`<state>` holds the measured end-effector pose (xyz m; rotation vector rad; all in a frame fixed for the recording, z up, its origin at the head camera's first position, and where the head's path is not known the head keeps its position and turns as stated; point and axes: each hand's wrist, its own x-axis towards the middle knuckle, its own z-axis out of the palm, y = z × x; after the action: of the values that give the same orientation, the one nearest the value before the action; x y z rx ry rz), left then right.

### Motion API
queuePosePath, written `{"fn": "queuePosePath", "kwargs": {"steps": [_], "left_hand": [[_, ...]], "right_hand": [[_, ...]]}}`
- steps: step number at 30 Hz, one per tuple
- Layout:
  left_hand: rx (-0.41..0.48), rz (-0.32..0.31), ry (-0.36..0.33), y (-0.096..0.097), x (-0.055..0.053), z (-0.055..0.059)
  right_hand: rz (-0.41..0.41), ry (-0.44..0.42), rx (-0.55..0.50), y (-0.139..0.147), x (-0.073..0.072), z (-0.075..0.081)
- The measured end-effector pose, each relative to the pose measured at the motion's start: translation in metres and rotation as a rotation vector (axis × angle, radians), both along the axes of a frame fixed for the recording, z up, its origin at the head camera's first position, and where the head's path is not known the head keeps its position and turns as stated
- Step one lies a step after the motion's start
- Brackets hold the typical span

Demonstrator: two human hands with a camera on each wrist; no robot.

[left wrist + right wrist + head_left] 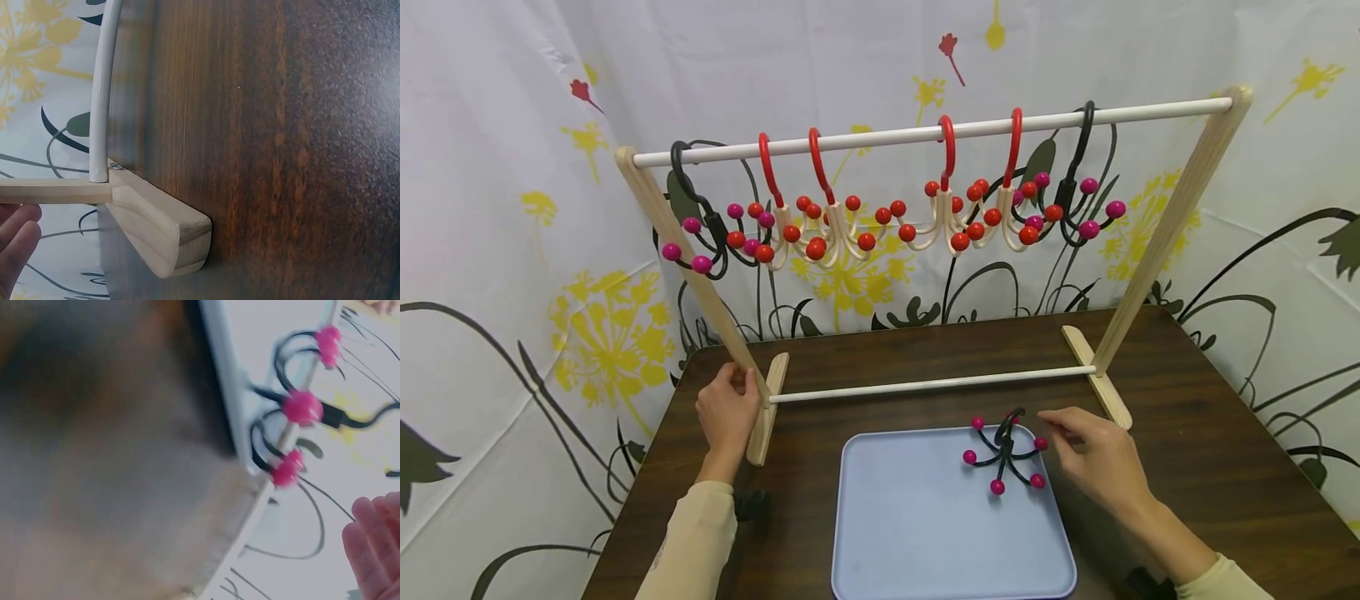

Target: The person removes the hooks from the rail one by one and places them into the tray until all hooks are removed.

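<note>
A wooden rack with a white top rail (880,138) stands on the table. My left hand (728,412) grips the lower part of its left post (707,292), just above the foot (162,231); in the left wrist view, fingers (22,234) lie against the wood. A black multi-arm hanger hook with magenta ball tips (1004,454) stands hook-up at the back right of a light blue tray (925,542). Just right of that hanger is my right hand (1097,458), fingers loosely bent, holding nothing. In the right wrist view the hanger's magenta balls (302,407) appear beyond the tray edge.
Along the rail hang several red hooks with cream arms and red balls (838,225), and a black hanger with magenta balls near each end (715,225) (1067,196). A white lower bar (932,385) joins the rack's feet. Behind is a patterned curtain (512,250).
</note>
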<state>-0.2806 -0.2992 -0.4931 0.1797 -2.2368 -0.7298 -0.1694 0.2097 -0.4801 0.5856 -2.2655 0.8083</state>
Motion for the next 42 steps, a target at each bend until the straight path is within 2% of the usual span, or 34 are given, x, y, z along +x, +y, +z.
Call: {"fn": "queuePosePath", "kwargs": {"steps": [6,14,19,23,28,32,34,36,42], "left_hand": [[0.007,0.007,-0.009,0.000,0.001,0.000],[0.009,0.004,-0.021,0.000,0.001,0.000],[0.006,0.011,-0.028,0.000,0.001,-0.001],[0.003,0.015,-0.022,0.000,0.001,-0.001],[0.000,0.016,-0.016,0.000,0.000,-0.002],[-0.007,0.020,-0.023,0.000,0.000,-0.005],[-0.013,0.021,-0.024,0.000,0.001,-0.006],[-0.017,0.019,-0.018,0.000,0.001,-0.007],[-0.022,0.015,-0.006,0.000,0.000,-0.004]], "right_hand": [[0.008,0.092,-0.081,0.016,-0.007,0.043],[-0.017,0.241,-0.198,0.029,-0.027,0.118],[-0.095,0.322,-0.235,0.025,-0.042,0.161],[-0.137,0.331,-0.234,0.023,-0.055,0.191],[-0.137,0.218,-0.176,0.022,-0.075,0.224],[-0.142,-0.026,-0.103,0.024,-0.088,0.241],[-0.135,-0.150,-0.063,0.024,-0.096,0.246],[-0.121,-0.238,-0.026,0.024,-0.103,0.249],[-0.095,-0.321,0.017,0.020,-0.116,0.253]]}}
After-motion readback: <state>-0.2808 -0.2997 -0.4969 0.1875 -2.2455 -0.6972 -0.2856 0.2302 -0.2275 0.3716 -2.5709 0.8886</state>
